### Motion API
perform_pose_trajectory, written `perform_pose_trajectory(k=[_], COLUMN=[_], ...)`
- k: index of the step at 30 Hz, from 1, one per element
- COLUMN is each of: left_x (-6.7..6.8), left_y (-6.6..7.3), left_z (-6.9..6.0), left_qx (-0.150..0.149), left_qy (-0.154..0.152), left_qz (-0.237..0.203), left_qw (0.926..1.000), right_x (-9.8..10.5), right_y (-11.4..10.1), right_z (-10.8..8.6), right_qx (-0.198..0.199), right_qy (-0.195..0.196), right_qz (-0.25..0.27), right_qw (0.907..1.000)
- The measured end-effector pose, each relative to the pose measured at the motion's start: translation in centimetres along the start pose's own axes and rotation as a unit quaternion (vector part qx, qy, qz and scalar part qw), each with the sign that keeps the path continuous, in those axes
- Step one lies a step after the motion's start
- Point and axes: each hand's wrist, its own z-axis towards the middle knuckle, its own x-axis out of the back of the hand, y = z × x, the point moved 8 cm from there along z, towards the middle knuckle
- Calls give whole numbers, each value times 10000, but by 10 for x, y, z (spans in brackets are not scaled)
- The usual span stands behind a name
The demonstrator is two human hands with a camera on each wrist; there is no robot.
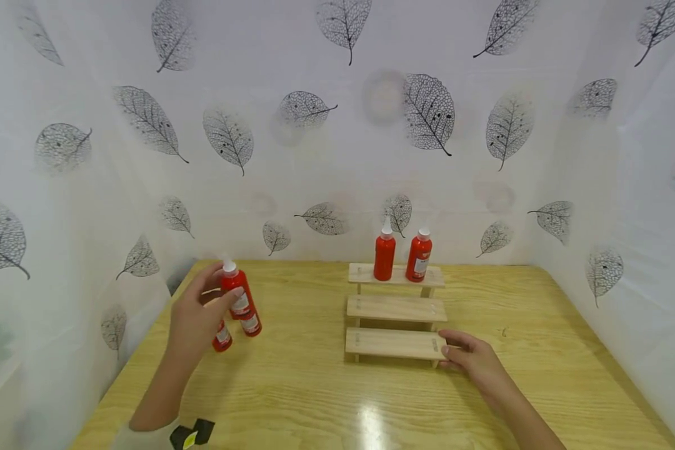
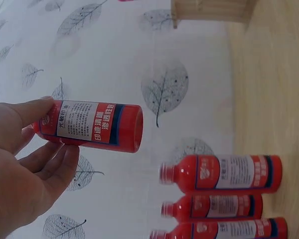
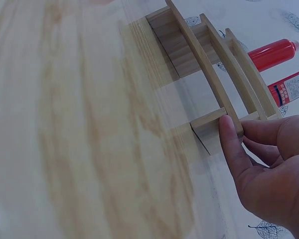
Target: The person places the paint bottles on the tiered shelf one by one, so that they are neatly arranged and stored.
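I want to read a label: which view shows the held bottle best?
The left wrist view: the bottle is large there, its label facing the camera. The head view shows it smaller, partly covered by the left hand; the right wrist view lacks it.

Wood-grained table [image 1: 292,387], three-tiered stand [image 1: 396,308], three red bottles [image 2: 222,206] upright

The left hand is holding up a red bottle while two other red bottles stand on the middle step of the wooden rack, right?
Not quite: those two other red bottles stand on the top step, as the head view shows. The left hand is indeed holding up a bottle.
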Motion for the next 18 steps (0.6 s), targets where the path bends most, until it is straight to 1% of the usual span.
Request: perform_pose_trajectory(k=[3, 5, 9, 10, 13, 15, 18], left_x=[-19, -34, -67, -76, -102, -122, -151], left_y=[11, 17, 28, 31, 41, 49, 59], left_z=[4, 7, 13, 14, 16, 17, 17], left_qx=[-241, -346, -426, -514, -774, -1028, -1301], left_qy=[-188, -371, -805, -906, -1071, -1186, -1331], left_qz=[39, -62, -451, -538, -807, -982, -1146], left_qw=[9995, 9987, 9948, 9931, 9879, 9827, 9758], right_x=[0, 0, 0, 0, 1, 0, 0], right_y=[0, 0, 0, 0, 0, 0, 0], right_z=[0, -1, 0, 0, 1, 1, 0], right_qx=[-24, -28, -14, -7, 8, 16, 25], right_qy=[10, 14, 21, 19, 14, -3, -15], right_qz=[12, 13, 0, -5, -9, -10, -7], right_qw=[10000, 10000, 10000, 10000, 10000, 10000, 10000])
